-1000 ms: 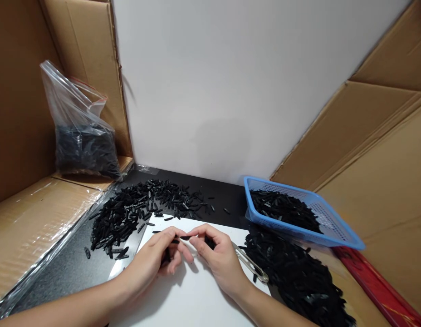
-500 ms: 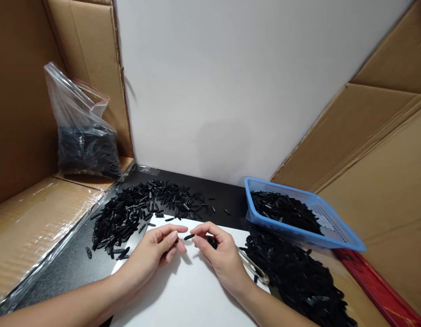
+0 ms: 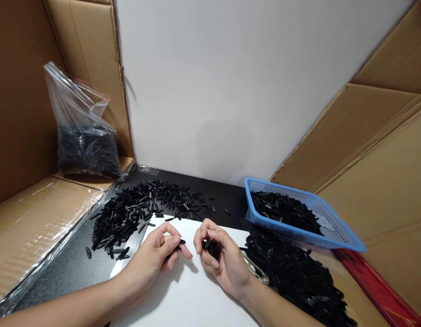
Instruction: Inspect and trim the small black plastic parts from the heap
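Observation:
Over a white board (image 3: 193,295), my left hand (image 3: 164,247) is closed, a small black elongated piece (image 3: 182,241) poking out between its thumb and fingers. My right hand (image 3: 224,259) is curled just to the right, cupping several black pieces (image 3: 210,247) against its palm. The two hands are apart. Beyond my left hand spreads a pile of similar small black pieces (image 3: 118,222). Right of my right hand lies a larger heap of black pieces (image 3: 299,277). A metal tool (image 3: 256,268) rests by that wrist, partly hidden.
A blue perforated basket (image 3: 333,238) holding more black pieces stands at the right. A clear zip bag (image 3: 88,150) with dark contents leans at the left against cardboard (image 3: 91,50). A red object (image 3: 374,286) lies at the right edge. A pale wall (image 3: 224,91) rises behind.
The black piece that was held between the fingertips is no longer there. My right hand has drawn back to the right and curled, showing the pieces in its palm.

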Demonstrator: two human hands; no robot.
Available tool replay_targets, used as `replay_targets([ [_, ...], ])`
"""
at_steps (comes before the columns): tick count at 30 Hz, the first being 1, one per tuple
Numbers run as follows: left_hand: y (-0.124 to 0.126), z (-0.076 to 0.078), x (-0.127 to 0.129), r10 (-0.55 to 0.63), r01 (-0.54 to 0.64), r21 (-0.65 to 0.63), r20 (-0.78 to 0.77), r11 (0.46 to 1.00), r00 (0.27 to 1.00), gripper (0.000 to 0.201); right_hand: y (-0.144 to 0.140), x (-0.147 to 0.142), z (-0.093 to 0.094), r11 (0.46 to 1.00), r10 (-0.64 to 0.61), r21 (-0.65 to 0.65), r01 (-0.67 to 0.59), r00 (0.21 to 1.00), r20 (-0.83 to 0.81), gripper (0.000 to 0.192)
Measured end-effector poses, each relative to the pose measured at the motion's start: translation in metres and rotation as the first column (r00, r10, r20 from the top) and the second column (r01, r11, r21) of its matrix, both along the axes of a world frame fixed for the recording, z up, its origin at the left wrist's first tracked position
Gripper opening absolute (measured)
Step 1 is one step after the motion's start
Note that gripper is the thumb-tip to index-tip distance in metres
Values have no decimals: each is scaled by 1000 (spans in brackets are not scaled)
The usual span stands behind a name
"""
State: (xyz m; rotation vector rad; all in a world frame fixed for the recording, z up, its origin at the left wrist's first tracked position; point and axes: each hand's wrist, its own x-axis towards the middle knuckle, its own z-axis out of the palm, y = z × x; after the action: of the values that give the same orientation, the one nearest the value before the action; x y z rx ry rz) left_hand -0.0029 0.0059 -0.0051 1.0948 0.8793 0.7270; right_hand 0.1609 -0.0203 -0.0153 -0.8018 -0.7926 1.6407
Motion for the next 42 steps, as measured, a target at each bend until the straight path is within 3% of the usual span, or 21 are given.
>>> replay_targets([
  [3,1,-6,-1,-13,13,12,26,1000,1000,35,-2,-2,-1,1000,11,10,-13,985,173,32],
  [6,2,-11,-3,-42,40,38,57,998,997,34,-5,-5,-3,992,-38,125,-18,902,429,28],
  [9,2,-12,-4,-85,80,79,53,994,995,33,-6,-6,-3,975,-139,221,18,826,547,20],
  [14,0,-1,-2,-95,95,1,26,995,995,34,-3,-3,-3,962,-224,257,96,815,535,17],
  [19,1,3,-3,4,-4,-19,-2,1000,1000,25,1,1,-4,943,-307,290,164,762,570,17],
  [24,4,-1,-3,-6,6,-11,32,1000,999,27,1,3,-5,941,-313,296,164,753,579,17],
  [33,3,-1,1,-11,13,43,-47,999,999,38,2,4,-7,944,-310,275,181,769,560,18],
  [42,1,-2,0,35,-34,-16,42,999,998,31,2,3,-7,947,-311,246,206,779,544,19],
])
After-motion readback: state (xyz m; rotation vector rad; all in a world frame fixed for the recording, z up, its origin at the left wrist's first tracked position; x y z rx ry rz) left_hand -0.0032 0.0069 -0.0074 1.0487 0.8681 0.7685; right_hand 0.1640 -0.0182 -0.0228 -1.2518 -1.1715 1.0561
